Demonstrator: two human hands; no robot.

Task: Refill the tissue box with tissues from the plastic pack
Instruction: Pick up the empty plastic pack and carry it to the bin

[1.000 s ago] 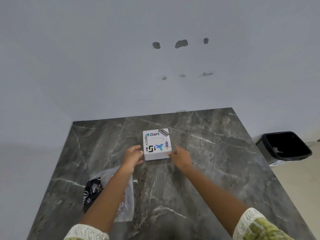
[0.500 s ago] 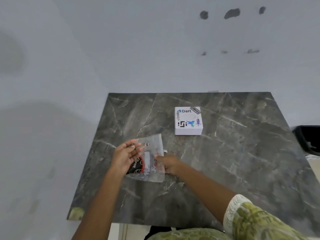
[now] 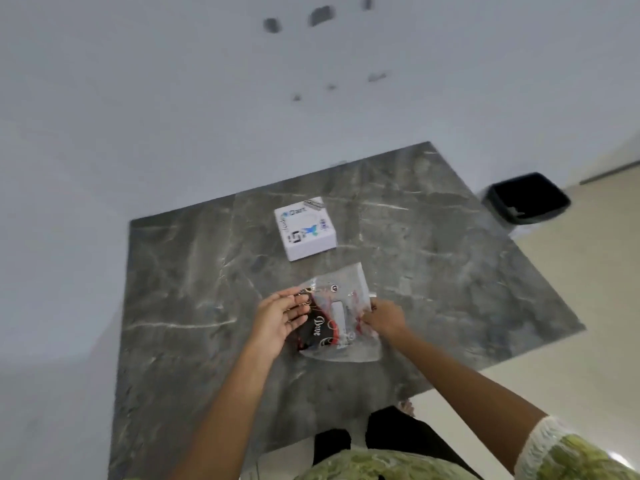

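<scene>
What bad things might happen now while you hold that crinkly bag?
The plastic pack is thin and held by both the left hand and the right hand, so a hard pull might rip it and spill tissues. The tissue box sits apart and looks closed, so tissues may wait on the table.

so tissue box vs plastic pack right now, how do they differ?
The tissue box is a rigid white block with stickers on top; the plastic pack is a limp, mostly clear bag with black and red print. The tissue box stands untouched further back; the plastic pack lies nearer, with the left hand at its left edge and the right hand gripping its right edge. Both rest on the marble table.
</scene>
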